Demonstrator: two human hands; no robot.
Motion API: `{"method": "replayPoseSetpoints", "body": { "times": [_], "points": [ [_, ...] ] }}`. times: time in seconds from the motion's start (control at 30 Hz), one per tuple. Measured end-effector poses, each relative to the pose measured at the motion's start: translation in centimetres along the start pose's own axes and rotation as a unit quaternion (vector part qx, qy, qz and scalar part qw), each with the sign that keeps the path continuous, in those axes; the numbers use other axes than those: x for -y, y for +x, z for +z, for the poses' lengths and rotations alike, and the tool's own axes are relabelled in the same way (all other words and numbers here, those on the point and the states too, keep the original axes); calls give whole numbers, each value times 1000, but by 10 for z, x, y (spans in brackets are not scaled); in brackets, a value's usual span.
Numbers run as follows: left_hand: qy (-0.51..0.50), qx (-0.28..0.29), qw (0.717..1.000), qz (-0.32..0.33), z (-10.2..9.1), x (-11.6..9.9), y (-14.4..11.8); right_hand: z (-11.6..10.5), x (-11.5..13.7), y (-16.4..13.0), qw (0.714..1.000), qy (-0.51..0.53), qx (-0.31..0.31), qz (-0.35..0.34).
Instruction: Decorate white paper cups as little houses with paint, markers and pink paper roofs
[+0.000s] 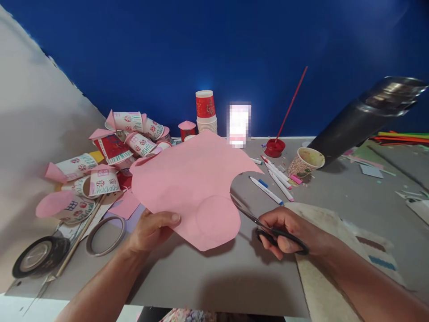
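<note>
A sheet of pink paper (181,179) is held up over the table, its lower left edge pinched by my left hand (152,230), thumb on top. A faint circle outline shows near its lower right corner, and a curved piece is cut away from its right side. My right hand (284,232) grips black-handled scissors (244,210), fingers through the loops. The blades point up and left, with their tips at the paper's cut edge beside the circle outline.
Decorated paper cups (107,181) with pink cones are heaped at the left, near tape rolls (105,236). Stacked cups (205,109), markers (268,190), a red pot (275,148), a patterned cup (305,163) and a black flask (355,118) stand or lie behind. A cloth (318,223) lies under my right arm.
</note>
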State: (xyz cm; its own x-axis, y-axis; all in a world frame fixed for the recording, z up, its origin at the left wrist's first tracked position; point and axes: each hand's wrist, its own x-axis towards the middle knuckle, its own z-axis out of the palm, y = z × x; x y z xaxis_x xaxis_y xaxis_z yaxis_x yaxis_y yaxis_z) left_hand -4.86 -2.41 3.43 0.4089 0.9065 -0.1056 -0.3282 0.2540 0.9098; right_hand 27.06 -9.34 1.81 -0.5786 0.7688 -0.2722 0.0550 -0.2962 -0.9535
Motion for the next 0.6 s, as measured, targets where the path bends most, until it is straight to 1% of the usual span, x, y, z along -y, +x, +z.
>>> {"method": "replayPoseSetpoints", "body": {
  "times": [0.13,0.27,0.4,0.6],
  "points": [
    [0,4,1000,-19,-4,5,-1,0,0,0,1000,-4,-1,10],
    [-13,6,1000,-23,-3,5,-2,1,-1,1,1000,-7,-9,27],
    [-13,9,999,-33,-2,5,-2,1,-1,1,1000,-1,-6,27],
    [6,-3,1000,-24,0,6,-3,3,-2,2,999,-8,-12,34]
  ]
}}
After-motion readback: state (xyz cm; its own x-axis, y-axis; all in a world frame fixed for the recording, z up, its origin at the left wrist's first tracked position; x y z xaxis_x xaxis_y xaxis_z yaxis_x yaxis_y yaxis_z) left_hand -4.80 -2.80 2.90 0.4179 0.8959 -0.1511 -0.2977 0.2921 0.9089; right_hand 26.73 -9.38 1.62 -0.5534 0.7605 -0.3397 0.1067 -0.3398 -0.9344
